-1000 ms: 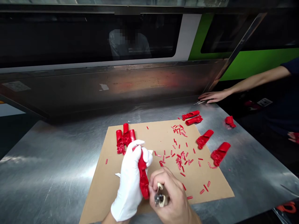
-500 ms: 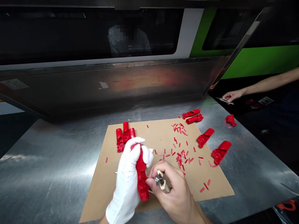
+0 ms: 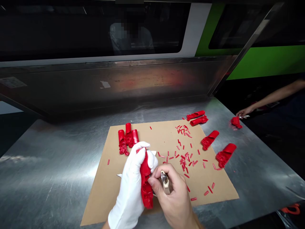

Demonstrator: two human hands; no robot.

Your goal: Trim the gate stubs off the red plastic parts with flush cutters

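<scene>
My left hand [image 3: 133, 181], in a white glove, is wrapped round a long red plastic part [image 3: 145, 184] with a moulded lower end. My bare right hand [image 3: 172, 190] is closed round a cream-handled tool [image 3: 165, 183] with metal between its cream sides; its working end is hidden, so I cannot tell its exact kind. The right thumb and fingertips lie close against the right side of the red part. Below both hands lies a brown cardboard sheet [image 3: 100, 197]. Small red strips [image 3: 184, 160] are scattered over it, to the right of my hands.
Several red parts [image 3: 128, 136] stand grouped at the sheet's back left. More red parts [image 3: 225, 155] lie along the right side of the metal table [image 3: 59, 165]. At the far right, another person's hand [image 3: 245, 112] with a thin tool reaches a red part [image 3: 236, 122].
The cream-handled tool has turned in my right hand, and a red strip now shows beside that hand. The other person's hand has moved down to the red part at the table's edge.
</scene>
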